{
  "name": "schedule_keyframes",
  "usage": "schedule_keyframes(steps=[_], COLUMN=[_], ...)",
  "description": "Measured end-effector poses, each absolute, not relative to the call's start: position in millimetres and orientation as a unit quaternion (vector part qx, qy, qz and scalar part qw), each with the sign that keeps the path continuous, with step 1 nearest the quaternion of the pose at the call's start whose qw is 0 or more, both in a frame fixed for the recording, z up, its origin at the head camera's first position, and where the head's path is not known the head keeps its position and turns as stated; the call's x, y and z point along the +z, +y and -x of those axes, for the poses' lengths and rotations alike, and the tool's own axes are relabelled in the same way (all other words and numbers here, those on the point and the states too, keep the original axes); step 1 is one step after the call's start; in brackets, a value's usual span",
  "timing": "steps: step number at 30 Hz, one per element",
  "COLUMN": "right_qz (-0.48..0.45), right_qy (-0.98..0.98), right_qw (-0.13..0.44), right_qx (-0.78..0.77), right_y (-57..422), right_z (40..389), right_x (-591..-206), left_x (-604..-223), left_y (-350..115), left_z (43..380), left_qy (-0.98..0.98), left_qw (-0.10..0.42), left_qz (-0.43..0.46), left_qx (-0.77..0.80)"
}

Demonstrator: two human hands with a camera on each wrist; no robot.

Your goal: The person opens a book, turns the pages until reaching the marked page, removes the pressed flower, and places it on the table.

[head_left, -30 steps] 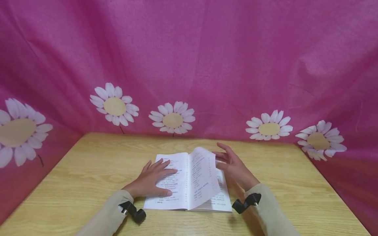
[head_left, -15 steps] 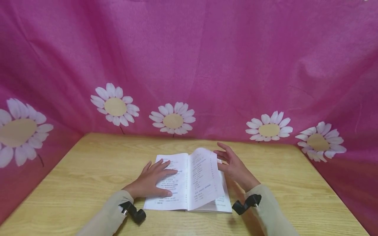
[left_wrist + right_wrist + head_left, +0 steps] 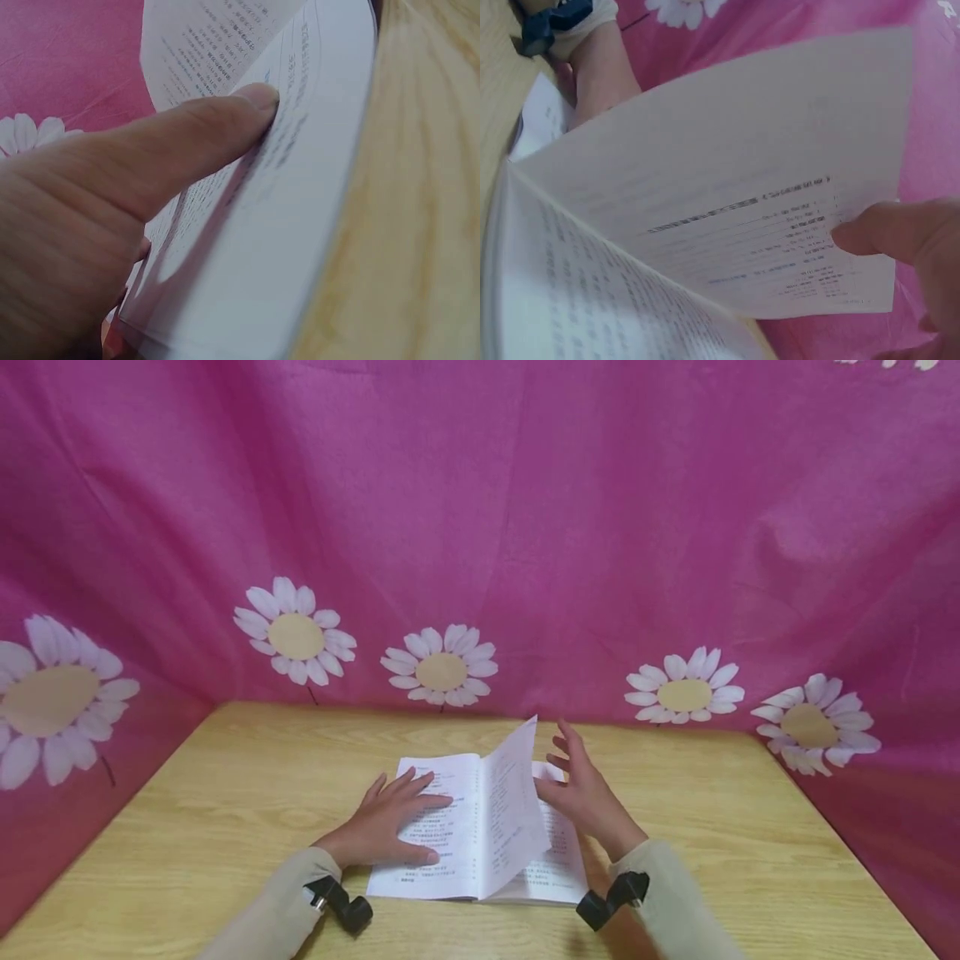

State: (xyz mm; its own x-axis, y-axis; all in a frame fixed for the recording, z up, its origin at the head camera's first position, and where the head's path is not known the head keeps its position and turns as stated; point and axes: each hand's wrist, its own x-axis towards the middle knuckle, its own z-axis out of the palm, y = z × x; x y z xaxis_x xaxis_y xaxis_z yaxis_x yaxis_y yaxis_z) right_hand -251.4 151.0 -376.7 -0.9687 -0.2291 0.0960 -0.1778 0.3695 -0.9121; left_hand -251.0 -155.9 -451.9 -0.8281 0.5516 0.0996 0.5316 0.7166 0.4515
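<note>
An open book with printed text lies on the table. My left hand rests on its left page with the fingers spread; in the left wrist view, the thumb lies across the text. A single leaf stands raised from the spine, leaning over the right-hand pages. To the right of that leaf is my right hand, fingers extended and apart. Its thumb touches the leaf's right-hand face in the right wrist view, near the outer edge.
The wooden table surrounds the book. A pink curtain with white daisies hangs behind and along both sides. Each sleeved wrist carries a black camera mount, such as the right one.
The raised leaf has lifted and swung left to stand more upright. My right hand has shifted slightly left, its fingers now away from the leaf's edge. The left hand has stayed in place.
</note>
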Motion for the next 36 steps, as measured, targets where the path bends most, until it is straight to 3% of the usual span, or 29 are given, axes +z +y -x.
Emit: schedule_keyframes(steps=[7, 13, 24, 36], right_qz=[0.126, 0.221, 0.31, 0.349], right_qy=[0.856, 0.854, 0.84, 0.832], right_qw=[0.036, 0.02, 0.039, 0.076], right_qx=[-0.5, -0.471, -0.444, -0.425], right_y=[137.2, 125.7, 113.2, 104.5], right_z=[240.8, 235.1, 224.2, 217.1], right_x=[-379.8, -384.6, -388.7, -397.7], left_x=[-454.0, -453.9, -449.4, -445.9], left_y=[-154.4, -155.2, -150.5, -154.8], left_z=[250.1, 249.8, 256.0, 254.4], left_qy=[0.932, 0.927, 0.852, 0.803], left_qw=[0.031, 0.033, 0.022, 0.017], left_qz=[-0.265, -0.239, -0.092, -0.079], left_qx=[0.247, 0.289, 0.514, 0.59])
